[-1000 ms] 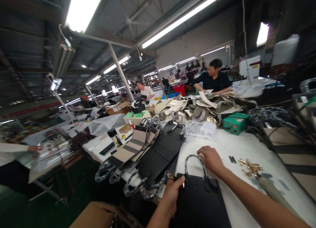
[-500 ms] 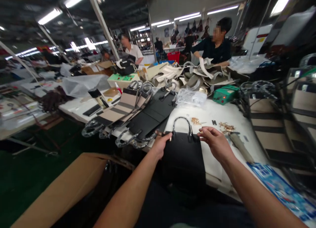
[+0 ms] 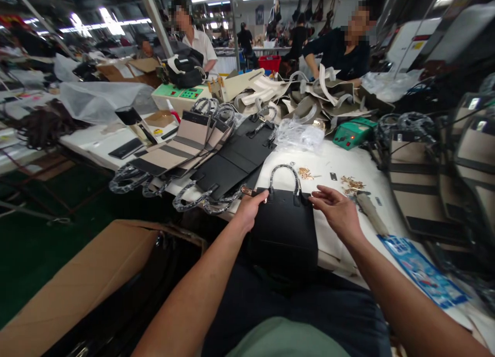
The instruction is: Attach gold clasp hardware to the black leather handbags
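Observation:
A black handbag point(image 3: 284, 228) stands upright at the table's front edge, its arched handle point(image 3: 284, 167) wrapped in clear film. My left hand point(image 3: 249, 212) grips its upper left corner, thumb on the front. Beside that thumb a dark strap end with gold-coloured metal point(image 3: 247, 191) sticks out. At the upper right corner, my right hand point(image 3: 337, 210) pinches the small dark side tab point(image 3: 304, 198) between thumb and fingertips, other fingers loosely bent. Whether a small fitting is also in this pinch is hidden. Small gold-coloured metal pieces point(image 3: 305, 173) lie in a heap behind the bag.
Flat black bags point(image 3: 232, 163) and striped beige ones point(image 3: 170, 150) overlap to the left; more striped bags point(image 3: 415, 184) are at right. A green box with a red light point(image 3: 353, 133) stands behind. An open carton point(image 3: 93, 274) sits low left. Co-workers work across the table.
The view has tilted downward, showing more of my lap. My right fingers have loosened slightly, and the gold-coloured piece seen at their tips is no longer visible. My left hand keeps its grip.

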`<state>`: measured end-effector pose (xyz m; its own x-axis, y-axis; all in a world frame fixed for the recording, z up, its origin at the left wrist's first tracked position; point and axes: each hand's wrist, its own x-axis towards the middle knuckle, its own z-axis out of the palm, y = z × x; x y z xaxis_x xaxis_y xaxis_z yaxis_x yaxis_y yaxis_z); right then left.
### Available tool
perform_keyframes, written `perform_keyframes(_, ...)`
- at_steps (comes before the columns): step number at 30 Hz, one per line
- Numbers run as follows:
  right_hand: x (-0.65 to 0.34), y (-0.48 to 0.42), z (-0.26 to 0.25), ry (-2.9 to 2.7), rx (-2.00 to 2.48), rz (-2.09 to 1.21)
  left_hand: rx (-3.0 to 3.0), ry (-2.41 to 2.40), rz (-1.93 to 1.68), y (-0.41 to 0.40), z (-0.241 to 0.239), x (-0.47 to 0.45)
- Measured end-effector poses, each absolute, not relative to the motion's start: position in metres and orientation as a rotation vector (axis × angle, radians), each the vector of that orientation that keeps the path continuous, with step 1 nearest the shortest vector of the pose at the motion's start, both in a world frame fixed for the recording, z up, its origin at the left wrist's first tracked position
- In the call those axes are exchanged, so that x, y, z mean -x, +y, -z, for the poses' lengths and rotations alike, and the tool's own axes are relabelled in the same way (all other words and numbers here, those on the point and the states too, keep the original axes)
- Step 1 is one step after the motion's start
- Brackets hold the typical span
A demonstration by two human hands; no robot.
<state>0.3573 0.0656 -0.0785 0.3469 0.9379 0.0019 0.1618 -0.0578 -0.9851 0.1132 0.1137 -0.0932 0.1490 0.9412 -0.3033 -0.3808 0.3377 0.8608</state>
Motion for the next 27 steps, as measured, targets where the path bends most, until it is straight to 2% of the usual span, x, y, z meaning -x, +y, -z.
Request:
perform_keyframes(10, -0.338, 0.078, 0.082, -1.009, 1.485, -0.823, -1.022, 1.077, -1.127, 0.110, 0.093, -0.114)
perform_keyframes(19, -0.308, 0.086, 0.081, -1.269, 1.902, -0.390, -0.935, 1.052, -1.132, 0.108, 0.089, -0.120)
perform_keyframes(23, -0.306, 0.087, 0.094, -1.231, 1.774, -0.471, -0.867, 1.077, -1.126, 0.109, 0.090, -0.123)
perform_keyframes(27, -0.329, 0.086, 0.089, -0.997, 1.481, -0.721, -0.798, 1.108, -1.116, 0.111, 0.091, -0.123)
